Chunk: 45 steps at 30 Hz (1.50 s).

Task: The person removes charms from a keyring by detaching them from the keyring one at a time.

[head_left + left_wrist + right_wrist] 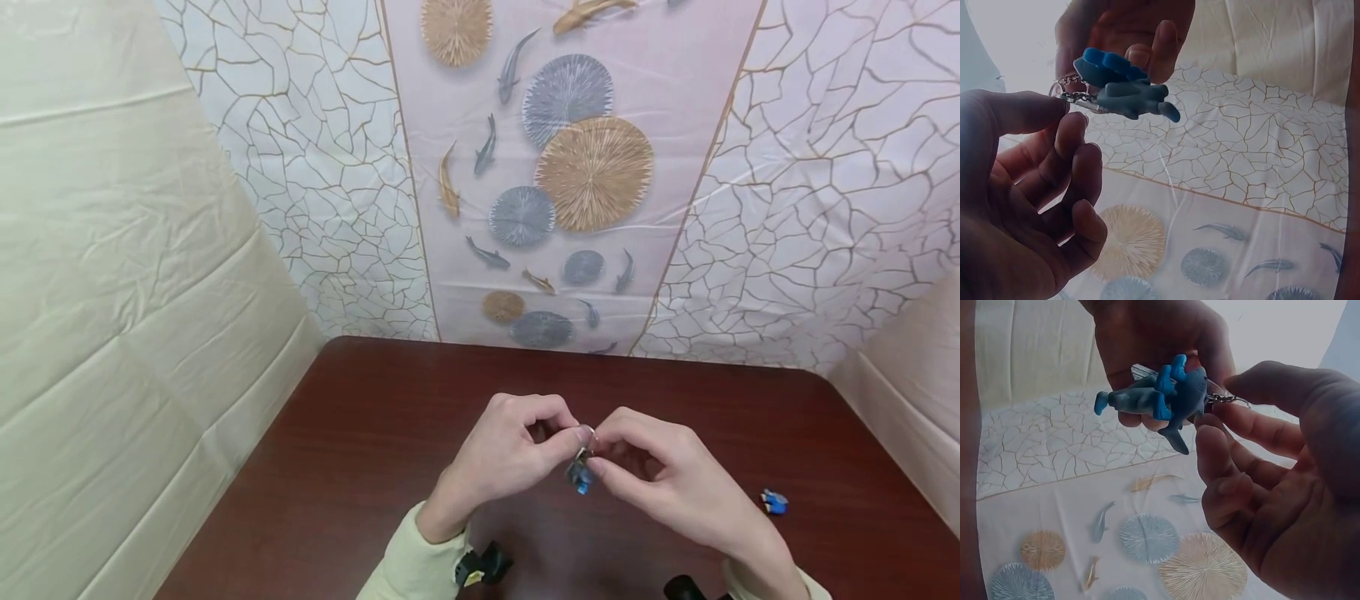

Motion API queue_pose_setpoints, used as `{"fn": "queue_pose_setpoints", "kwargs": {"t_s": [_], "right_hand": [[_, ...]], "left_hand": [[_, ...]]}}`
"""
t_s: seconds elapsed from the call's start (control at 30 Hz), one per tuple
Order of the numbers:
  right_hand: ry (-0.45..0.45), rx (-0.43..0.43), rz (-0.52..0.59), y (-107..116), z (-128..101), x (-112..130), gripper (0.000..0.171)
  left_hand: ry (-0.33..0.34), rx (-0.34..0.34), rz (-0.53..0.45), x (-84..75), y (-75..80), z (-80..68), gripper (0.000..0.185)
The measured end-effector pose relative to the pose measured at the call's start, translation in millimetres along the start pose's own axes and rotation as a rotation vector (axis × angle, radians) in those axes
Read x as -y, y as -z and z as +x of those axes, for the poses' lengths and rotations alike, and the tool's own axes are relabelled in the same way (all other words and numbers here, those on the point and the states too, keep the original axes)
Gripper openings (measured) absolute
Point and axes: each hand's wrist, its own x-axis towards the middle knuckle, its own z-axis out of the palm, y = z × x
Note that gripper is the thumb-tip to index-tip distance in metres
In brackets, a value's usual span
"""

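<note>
A small blue-and-grey shark keychain [1160, 400] is held above the desk [360, 433], lying roughly level, its tail pointing away from a short metal chain and ring [1065, 87] fixed at its head end.

Both hands [600, 471] pinch a blue keychain figure [580, 477] above the table [360, 433].

blue toy [774, 502] on table [360, 433]
</note>
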Motion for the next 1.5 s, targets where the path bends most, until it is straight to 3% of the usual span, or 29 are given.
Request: {"fn": "queue_pose_setpoints", "kwargs": {"t_s": [0.13,0.3,0.57,0.8,1.3,1.5], "right_hand": [[0.025,-0.021,-0.055,-2.7,0.4,0.8,0.038],[0.043,-0.043,-0.089,-2.7,-0.1,3.0,0.040],[0.073,-0.056,-0.026,-3.6,-1.3,4.4,0.039],[0.095,-0.058,0.025,-7.7,-1.1,5.8,0.038],[0.161,-0.122,0.017,-18.9,3.1,8.5,0.034],[0.211,-0.174,-0.006,-23.0,6.8,9.3,0.029]], "left_hand": [[0.006,0.004,-0.002,-0.6,0.9,0.2,0.019],[0.062,0.052,-0.013,-2.1,1.5,0.6,0.019],[0.059,0.136,0.082,-4.7,1.1,-0.6,0.027],[0.076,0.192,-0.001,-5.3,4.9,-0.9,0.033],[0.101,0.225,-0.015,-6.0,7.2,-0.2,0.032],[0.067,0.214,-0.009,-7.4,7.7,-0.1,0.030]]}}
